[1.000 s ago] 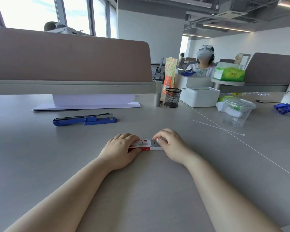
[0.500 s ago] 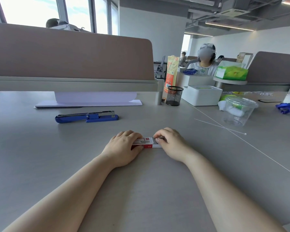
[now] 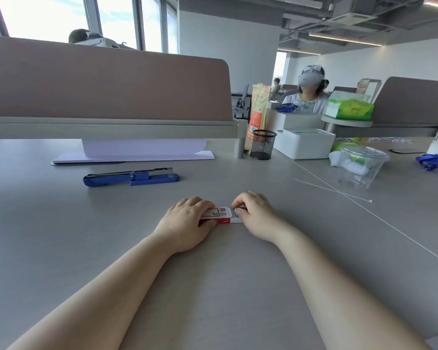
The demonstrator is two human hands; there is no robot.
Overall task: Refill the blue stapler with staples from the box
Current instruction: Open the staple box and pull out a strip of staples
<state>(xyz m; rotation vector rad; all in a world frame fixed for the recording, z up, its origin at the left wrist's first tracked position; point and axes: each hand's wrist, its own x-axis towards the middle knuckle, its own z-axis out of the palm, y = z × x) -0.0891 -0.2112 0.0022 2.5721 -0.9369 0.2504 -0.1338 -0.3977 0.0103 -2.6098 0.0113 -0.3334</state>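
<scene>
A small red and white staple box lies flat on the grey desk in front of me. My left hand grips its left end, fingers over the top. My right hand pinches the white inner tray at the box's right end, which sticks out a little. The box's contents are hidden. The blue stapler lies farther back to the left, its top arm folded out flat and its metal staple channel exposed. Neither hand touches it.
A white paper stack lies under the brown desk divider behind the stapler. A black mesh cup, white box and clear plastic cup stand at the right. A thin white stick lies nearby. A person sits beyond.
Both hands have stayed on the staple box. The white inner tray shows slightly more at the right end. The stapler has not moved.
</scene>
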